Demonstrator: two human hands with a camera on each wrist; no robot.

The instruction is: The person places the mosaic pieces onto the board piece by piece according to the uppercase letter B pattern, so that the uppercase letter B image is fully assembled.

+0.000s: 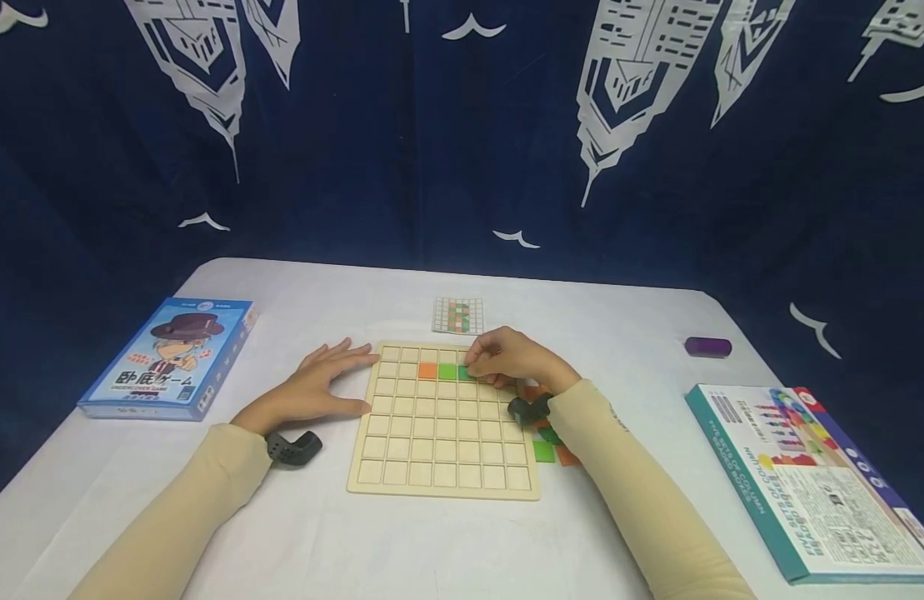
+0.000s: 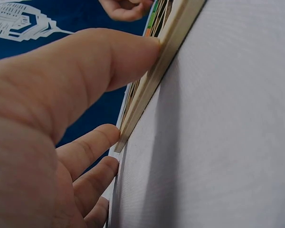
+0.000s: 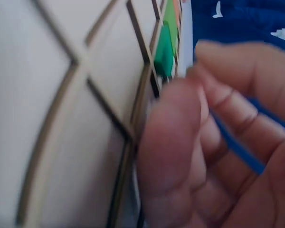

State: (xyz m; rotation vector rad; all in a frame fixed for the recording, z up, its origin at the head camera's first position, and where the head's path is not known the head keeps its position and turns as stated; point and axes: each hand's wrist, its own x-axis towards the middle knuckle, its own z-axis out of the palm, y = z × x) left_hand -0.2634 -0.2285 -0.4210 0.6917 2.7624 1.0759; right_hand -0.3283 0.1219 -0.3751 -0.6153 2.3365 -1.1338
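Observation:
Below the reference card stands a wooden grid board (image 1: pixel 432 451) on the white table. In its upper part an orange tile (image 1: pixel 427 371), a light green tile (image 1: pixel 447 372) and a dark green tile (image 1: pixel 464 373) sit side by side. My right hand (image 1: pixel 516 358) pinches at the right edge of the dark green tile, which stands slightly raised in the right wrist view. My left hand (image 1: pixel 312 389) lies spread at the board's left edge. Its thumb and index fingertips touch that edge in the left wrist view.
Several loose green and orange tiles (image 1: pixel 544 452) lie right of the board, partly under the right forearm. Behind the board is a small card with a coloured grid (image 1: pixel 458 316). A blue game box (image 1: pixel 169 358) stands left; a purple cylinder (image 1: pixel 707 347) and a larger box (image 1: pixel 829 492) are right.

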